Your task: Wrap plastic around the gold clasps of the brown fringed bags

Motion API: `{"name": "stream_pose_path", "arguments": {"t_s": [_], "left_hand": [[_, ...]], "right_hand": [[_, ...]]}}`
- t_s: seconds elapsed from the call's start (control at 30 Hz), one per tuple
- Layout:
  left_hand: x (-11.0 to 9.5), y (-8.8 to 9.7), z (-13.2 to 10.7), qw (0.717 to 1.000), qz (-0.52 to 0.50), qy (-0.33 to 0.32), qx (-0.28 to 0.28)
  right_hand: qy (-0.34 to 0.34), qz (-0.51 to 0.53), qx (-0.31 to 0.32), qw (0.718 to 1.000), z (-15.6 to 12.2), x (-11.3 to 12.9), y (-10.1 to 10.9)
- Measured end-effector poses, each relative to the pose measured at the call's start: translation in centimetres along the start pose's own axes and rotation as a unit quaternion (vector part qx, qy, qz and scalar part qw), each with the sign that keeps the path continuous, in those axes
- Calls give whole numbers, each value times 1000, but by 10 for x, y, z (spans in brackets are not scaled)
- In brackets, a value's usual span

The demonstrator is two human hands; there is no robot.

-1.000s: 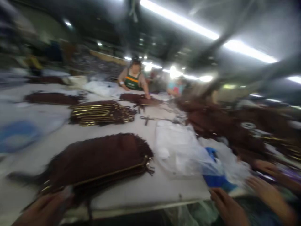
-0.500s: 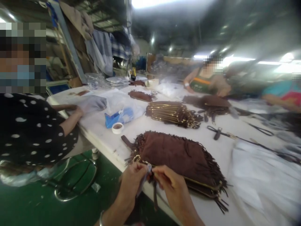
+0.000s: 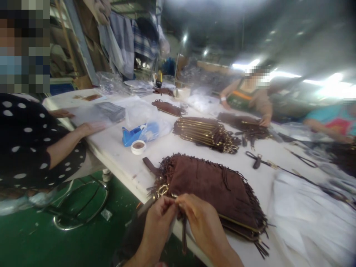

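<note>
A brown suede bag point(image 3: 205, 181) with fringed edges and a gold zip lies on the near side of the table. My left hand point(image 3: 157, 222) is closed in a pinch just in front of the bag's near left corner. Beside it my right hand point(image 3: 201, 218) pinches too, its fingertips meeting the left ones. Whatever small piece lies between them is hidden by the fingers. A gold clasp point(image 3: 162, 190) shows at the bag's corner, right behind my left fingers. Below my hands hangs a thin brown strap point(image 3: 184, 235).
A tape roll point(image 3: 138, 147) and a blue tape dispenser point(image 3: 133, 135) stand beyond the bag. Several brown bags with gold zips point(image 3: 197, 129) lie stacked behind it. White sheets point(image 3: 311, 211) cover the right side. Co-workers stand at the left and far sides of the white table point(image 3: 116, 163).
My fingertips have come closer together, and the pale scrap seen between them before is now out of sight. At left, the co-worker's hands have shifted on the plastic-wrapped item. The view has tilted slightly.
</note>
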State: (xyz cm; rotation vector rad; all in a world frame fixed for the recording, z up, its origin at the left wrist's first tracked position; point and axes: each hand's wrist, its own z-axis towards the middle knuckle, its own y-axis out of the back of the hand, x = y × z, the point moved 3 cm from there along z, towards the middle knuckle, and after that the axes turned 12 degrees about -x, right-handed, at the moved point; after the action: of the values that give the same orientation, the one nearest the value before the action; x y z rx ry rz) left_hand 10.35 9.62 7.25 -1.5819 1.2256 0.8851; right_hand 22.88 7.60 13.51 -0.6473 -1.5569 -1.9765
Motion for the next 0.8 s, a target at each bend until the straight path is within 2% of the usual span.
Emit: {"name": "stream_pose_path", "arguments": {"t_s": [0.17, 0.37, 0.53, 0.63, 0.8], "left_hand": [[8, 3, 2, 1000, 19, -3, 3], [13, 5, 3, 999, -1, 18, 27], [12, 2, 2, 999, -5, 36, -13], [12, 0, -1, 998, -31, 44, -17], [11, -4, -4, 998, -44, 39, -19]], "right_hand": [[14, -75, 37, 996, 8, 8, 5], [-20, -108, 71, 991, 17, 5, 4], [-41, -87, 54, 994, 14, -1, 4], [-54, -54, 45, 996, 9, -4, 3], [-17, -81, 28, 996, 2, 3, 1]]}}
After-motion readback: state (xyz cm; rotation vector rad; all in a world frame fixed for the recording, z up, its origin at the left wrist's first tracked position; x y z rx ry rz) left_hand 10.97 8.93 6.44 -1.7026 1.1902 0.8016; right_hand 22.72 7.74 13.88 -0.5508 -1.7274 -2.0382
